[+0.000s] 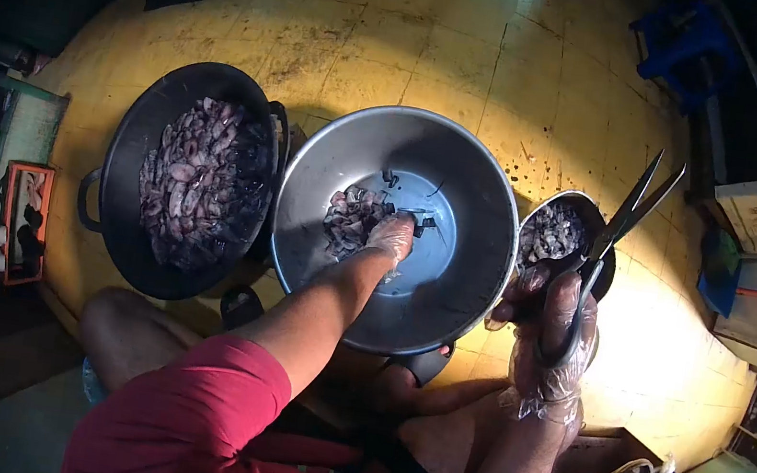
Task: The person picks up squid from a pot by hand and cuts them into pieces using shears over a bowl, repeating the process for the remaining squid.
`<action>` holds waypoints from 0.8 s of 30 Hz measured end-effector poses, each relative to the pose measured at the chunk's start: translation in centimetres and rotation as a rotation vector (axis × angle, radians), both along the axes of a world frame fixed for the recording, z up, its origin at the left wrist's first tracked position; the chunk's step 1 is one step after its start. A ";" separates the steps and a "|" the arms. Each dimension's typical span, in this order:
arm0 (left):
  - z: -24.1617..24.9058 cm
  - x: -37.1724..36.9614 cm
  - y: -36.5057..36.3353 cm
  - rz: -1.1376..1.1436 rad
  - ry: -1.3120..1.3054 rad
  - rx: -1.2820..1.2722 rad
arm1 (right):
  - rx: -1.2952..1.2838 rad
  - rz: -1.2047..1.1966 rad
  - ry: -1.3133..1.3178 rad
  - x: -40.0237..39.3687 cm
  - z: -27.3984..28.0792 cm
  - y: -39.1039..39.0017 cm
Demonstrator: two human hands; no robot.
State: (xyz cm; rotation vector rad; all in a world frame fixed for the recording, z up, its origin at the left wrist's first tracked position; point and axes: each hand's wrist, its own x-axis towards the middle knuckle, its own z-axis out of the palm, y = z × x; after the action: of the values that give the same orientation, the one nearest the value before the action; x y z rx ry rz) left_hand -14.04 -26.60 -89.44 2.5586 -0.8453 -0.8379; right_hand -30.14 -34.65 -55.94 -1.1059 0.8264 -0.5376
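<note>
Your left hand (392,236), in a clear plastic glove, is down in the wide metal basin (483,251), beside the squid pile (352,218). Fingers point down, tips hard to make out among dark bits; can't tell if they pinch anything. That squid: small, wet, grey-pink, ink-blackened, heaped left of centre on the basin floor, a few dark scraps loose beyond. Your right hand (559,330), also gloved, glove ink-stained, is curled around the handles of the metal scissors (603,241); blades parted, tips up and away from you. Black two-handled wok (129,134) on your left: big mound of squid, paler pink and glossy mid-heap, near-black at right. Smaller bowl (607,274) behind the scissors: greyish, chunkier pieces.
</note>
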 end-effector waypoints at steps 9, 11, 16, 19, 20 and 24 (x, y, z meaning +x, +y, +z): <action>3.0 -0.6 3.6 0.175 0.444 -0.419 | -0.088 0.198 0.158 0.2 -0.9 0.2; 10.8 -0.4 5.1 0.395 0.907 -0.595 | -0.189 0.282 0.250 0.4 -0.9 0.6; 22.1 2.4 10.7 0.309 1.017 -1.006 | -0.429 0.547 0.437 0.8 -3.3 3.2; 28.3 3.4 13.9 0.290 0.859 -1.148 | -0.508 0.751 0.417 1.2 -4.9 6.0; 29.4 3.4 14.8 0.288 0.839 -1.167 | -0.495 0.829 0.406 1.5 -4.4 7.3; 31.7 2.5 17.3 0.417 0.854 -1.337 | -0.346 0.877 0.291 1.3 -6.6 11.8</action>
State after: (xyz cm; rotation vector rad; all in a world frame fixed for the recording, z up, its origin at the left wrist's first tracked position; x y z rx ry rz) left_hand -11.55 -9.35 -57.74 0.9810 -0.3190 -0.7160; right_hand -28.80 -22.86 -62.54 -1.7475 0.4191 0.2370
